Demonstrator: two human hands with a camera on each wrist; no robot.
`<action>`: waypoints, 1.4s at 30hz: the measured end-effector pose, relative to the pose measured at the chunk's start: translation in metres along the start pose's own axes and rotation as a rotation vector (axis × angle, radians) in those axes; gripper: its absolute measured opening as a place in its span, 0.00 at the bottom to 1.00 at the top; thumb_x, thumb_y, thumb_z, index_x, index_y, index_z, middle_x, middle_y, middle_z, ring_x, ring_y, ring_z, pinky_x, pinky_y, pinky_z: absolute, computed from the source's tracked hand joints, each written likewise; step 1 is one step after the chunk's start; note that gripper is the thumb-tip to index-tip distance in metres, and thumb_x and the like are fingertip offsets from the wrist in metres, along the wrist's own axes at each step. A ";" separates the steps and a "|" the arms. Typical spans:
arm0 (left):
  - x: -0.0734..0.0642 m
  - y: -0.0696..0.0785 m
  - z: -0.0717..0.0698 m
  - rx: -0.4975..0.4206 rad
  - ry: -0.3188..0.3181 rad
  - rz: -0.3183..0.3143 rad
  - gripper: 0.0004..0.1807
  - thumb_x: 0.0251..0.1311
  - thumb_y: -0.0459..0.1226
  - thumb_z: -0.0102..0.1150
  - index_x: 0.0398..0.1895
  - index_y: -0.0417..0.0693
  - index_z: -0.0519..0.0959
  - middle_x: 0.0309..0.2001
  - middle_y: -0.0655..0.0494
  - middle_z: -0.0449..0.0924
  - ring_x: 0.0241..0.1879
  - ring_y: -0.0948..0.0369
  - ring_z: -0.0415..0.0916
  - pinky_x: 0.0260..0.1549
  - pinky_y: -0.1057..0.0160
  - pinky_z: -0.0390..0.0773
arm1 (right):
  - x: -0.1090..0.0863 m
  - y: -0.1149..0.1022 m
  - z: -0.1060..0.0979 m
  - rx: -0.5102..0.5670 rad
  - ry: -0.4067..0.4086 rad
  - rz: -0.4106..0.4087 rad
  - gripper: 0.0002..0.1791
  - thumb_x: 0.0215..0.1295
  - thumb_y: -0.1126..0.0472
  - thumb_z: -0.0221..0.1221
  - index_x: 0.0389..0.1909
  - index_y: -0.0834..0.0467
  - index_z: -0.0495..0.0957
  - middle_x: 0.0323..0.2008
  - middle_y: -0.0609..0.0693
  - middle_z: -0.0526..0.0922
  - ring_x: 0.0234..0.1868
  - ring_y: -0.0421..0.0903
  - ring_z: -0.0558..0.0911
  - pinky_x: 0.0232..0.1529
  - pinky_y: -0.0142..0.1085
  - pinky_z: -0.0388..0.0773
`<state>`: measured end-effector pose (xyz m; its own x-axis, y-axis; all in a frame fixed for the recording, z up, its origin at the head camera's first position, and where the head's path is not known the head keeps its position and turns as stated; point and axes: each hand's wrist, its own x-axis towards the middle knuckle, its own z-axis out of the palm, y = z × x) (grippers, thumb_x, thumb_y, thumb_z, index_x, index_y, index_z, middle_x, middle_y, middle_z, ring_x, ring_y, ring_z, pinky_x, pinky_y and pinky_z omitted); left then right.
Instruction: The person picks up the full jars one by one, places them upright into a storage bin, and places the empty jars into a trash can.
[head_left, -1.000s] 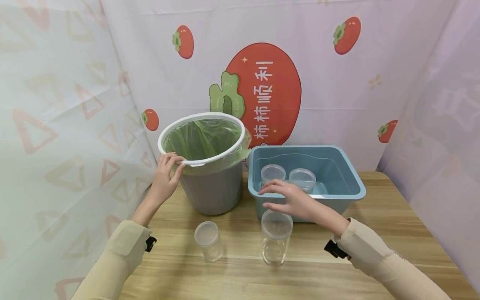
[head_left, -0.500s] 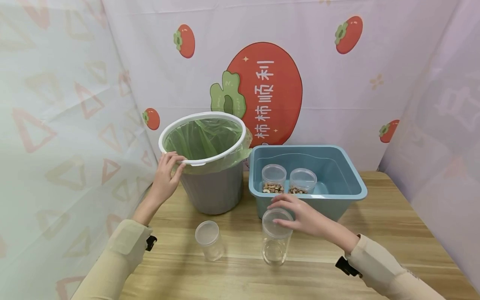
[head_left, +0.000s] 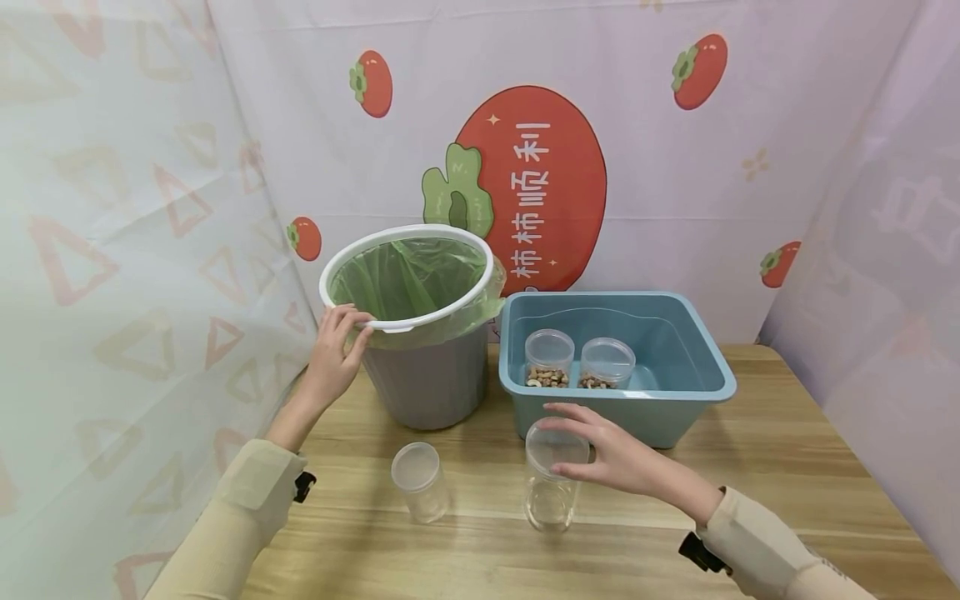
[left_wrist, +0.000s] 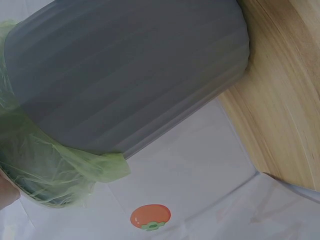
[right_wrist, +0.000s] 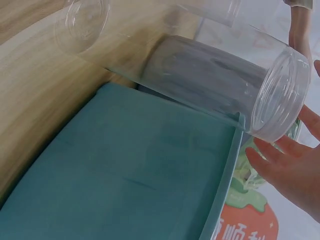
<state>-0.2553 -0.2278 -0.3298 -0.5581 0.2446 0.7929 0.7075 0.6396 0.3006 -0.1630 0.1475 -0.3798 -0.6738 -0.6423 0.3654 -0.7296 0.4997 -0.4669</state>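
My left hand [head_left: 333, 354] grips the white rim of a grey trash bin [head_left: 427, 387] lined with a green plastic bag, fingers over the edge and thumb outside. My right hand [head_left: 615, 454] is at a tall clear jar [head_left: 551, 500] that stands upright on the table, its spread fingers and thumb about the translucent lid. In the right wrist view, fingertips [right_wrist: 265, 147] are right at the edge of the lid [right_wrist: 285, 97]. To the left stands a shorter clear jar [head_left: 426, 492], also lidded.
A blue tub [head_left: 637, 423] stands behind the tall jar, right of the bin. Inside it are two lidded jars of nuts, one on the left [head_left: 549, 367] and one beside it [head_left: 607, 367]. Patterned fabric [head_left: 637, 150] hangs behind the wooden table [head_left: 772, 467].
My right hand has moved from in front of the tub's jars down and slightly right, to the tall jar's lid. The left hand has stayed on the bin's rim.
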 end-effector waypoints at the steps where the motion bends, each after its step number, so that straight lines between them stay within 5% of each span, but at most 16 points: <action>1: 0.000 0.000 0.000 -0.001 -0.001 -0.001 0.06 0.52 0.25 0.53 0.34 0.33 0.73 0.38 0.38 0.69 0.49 0.42 0.62 0.58 0.42 0.48 | 0.000 0.000 0.001 -0.002 -0.001 -0.002 0.26 0.52 0.49 0.61 0.53 0.49 0.71 0.58 0.50 0.66 0.58 0.51 0.66 0.48 0.48 0.70; 22: -0.001 -0.002 0.002 0.009 0.010 0.010 0.06 0.52 0.24 0.53 0.34 0.33 0.73 0.38 0.38 0.69 0.49 0.42 0.62 0.56 0.44 0.52 | -0.007 0.009 0.011 0.013 0.006 -0.023 0.27 0.50 0.47 0.62 0.52 0.49 0.70 0.53 0.55 0.68 0.49 0.50 0.73 0.40 0.40 0.74; 32: -0.001 -0.003 0.004 0.007 0.018 0.014 0.06 0.51 0.23 0.54 0.34 0.33 0.73 0.38 0.38 0.69 0.49 0.42 0.62 0.56 0.45 0.52 | -0.006 0.011 0.014 -0.010 0.126 -0.126 0.27 0.46 0.53 0.66 0.49 0.52 0.72 0.46 0.52 0.70 0.44 0.47 0.74 0.36 0.36 0.75; 42: -0.002 -0.002 0.003 0.006 0.023 0.016 0.07 0.51 0.23 0.54 0.35 0.32 0.73 0.38 0.38 0.69 0.49 0.42 0.62 0.55 0.45 0.53 | 0.005 0.005 -0.002 0.006 0.220 -0.123 0.26 0.48 0.54 0.65 0.50 0.52 0.72 0.47 0.49 0.70 0.48 0.46 0.71 0.38 0.39 0.75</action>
<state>-0.2568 -0.2274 -0.3330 -0.5360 0.2380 0.8099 0.7140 0.6397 0.2846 -0.1700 0.1482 -0.3788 -0.5901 -0.5559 0.5854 -0.8071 0.4216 -0.4133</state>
